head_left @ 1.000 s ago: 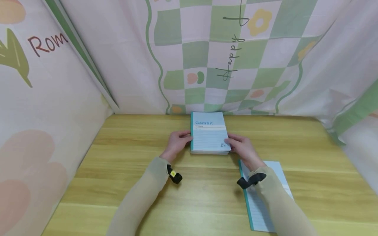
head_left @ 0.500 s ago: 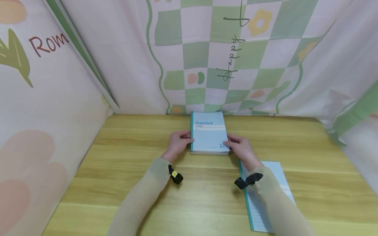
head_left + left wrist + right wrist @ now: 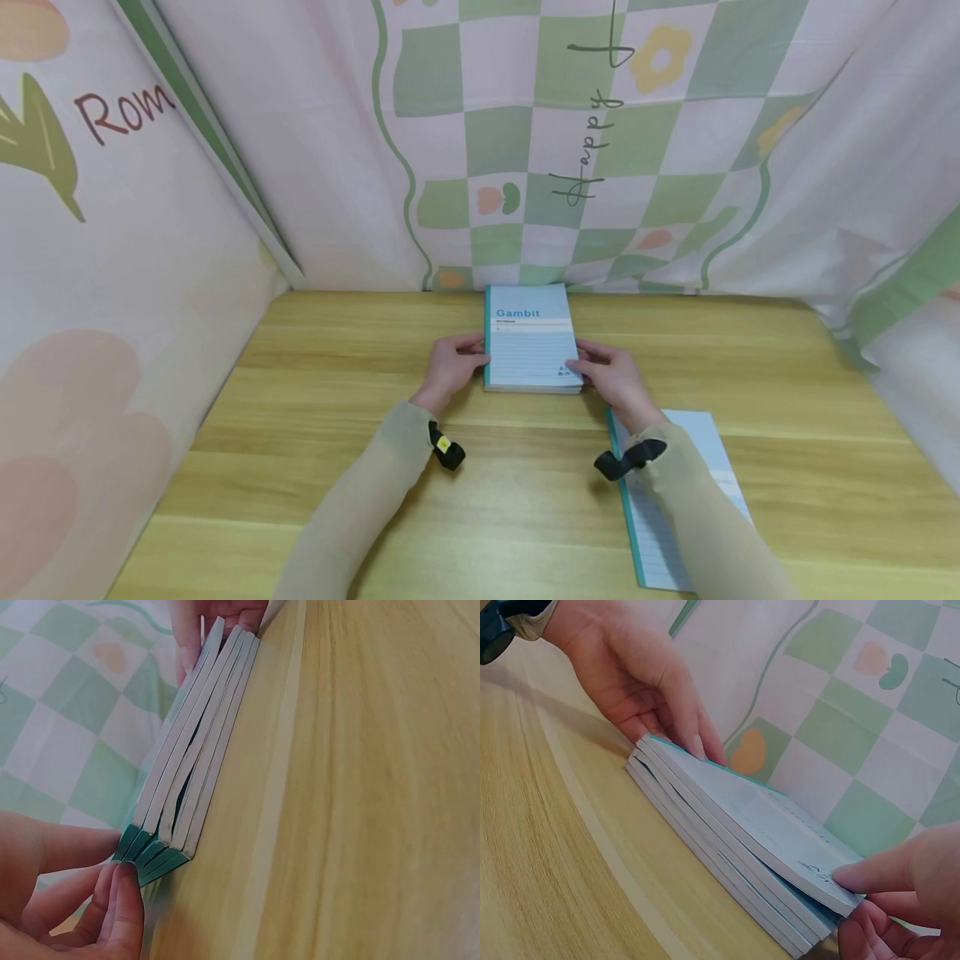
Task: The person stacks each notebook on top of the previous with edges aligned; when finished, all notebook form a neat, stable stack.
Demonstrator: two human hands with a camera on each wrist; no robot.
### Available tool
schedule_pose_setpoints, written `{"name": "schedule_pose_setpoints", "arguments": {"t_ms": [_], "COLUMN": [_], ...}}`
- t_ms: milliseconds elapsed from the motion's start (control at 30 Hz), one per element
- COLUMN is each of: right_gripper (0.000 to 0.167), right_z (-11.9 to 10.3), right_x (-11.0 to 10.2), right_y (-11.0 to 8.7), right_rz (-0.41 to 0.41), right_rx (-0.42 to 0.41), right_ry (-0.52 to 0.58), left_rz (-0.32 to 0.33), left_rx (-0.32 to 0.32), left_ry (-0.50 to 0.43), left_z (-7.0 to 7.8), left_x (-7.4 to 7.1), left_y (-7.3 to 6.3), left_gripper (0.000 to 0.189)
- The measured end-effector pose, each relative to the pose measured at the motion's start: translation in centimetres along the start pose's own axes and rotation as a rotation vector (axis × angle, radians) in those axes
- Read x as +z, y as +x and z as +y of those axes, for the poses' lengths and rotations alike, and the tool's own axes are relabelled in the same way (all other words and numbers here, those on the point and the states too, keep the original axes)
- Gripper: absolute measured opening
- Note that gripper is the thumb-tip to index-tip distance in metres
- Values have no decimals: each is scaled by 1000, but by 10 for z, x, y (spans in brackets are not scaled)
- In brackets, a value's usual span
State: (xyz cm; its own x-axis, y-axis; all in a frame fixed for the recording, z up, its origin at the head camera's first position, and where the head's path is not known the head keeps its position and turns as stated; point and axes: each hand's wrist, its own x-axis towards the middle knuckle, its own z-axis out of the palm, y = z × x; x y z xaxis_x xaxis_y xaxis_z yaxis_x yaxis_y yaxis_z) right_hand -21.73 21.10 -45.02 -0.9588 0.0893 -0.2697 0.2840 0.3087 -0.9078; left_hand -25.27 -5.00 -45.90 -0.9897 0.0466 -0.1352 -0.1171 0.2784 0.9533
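Observation:
A stack of several light-blue notebooks (image 3: 528, 346) with teal spines lies flat at the back of the table, "Gambit" printed on the top cover. My left hand (image 3: 450, 367) holds the spine side, thumb and fingertips at the teal edges (image 3: 161, 862) near the front corner. On the opposite side my right hand (image 3: 611, 375) pinches the front right corner, thumb on the top cover (image 3: 742, 806) and the other fingers at the page edges below. Narrow gaps show between some of the notebooks in both wrist views.
Another light-blue notebook (image 3: 656, 550) lies on the wooden table (image 3: 487, 517) at the front right, partly covered by my right forearm. Directly behind the stack hangs a green-and-white checked curtain (image 3: 495, 137). A printed white cloth (image 3: 112, 292) borders the left side.
My right hand has shifted slightly left, and the top notebook's right edge has moved in with it. My left hand stays at the spine almost unmoved.

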Motion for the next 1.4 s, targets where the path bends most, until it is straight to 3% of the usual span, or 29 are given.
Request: {"name": "schedule_pose_setpoints", "arguments": {"t_ms": [567, 867, 1133, 1400], "right_gripper": [61, 72, 78, 78], "right_z": [-2, -8, -13, -7], "right_x": [0, -17, -33, -46], "right_y": [-4, -16, -31, -44], "right_rz": [16, 9, 13, 13], "right_rx": [-8, -55, -106, -148], "right_ry": [-20, 12, 8, -53], "left_rz": [27, 29, -30, -152], "left_rx": [17, 47, 78, 119], "left_ry": [1, -121, -143, -156], "left_z": [0, 13, 25, 29], "left_x": [2, -7, -11, -8], "left_y": [-4, -14, -27, -49], "left_gripper": [42, 49, 51, 52]}}
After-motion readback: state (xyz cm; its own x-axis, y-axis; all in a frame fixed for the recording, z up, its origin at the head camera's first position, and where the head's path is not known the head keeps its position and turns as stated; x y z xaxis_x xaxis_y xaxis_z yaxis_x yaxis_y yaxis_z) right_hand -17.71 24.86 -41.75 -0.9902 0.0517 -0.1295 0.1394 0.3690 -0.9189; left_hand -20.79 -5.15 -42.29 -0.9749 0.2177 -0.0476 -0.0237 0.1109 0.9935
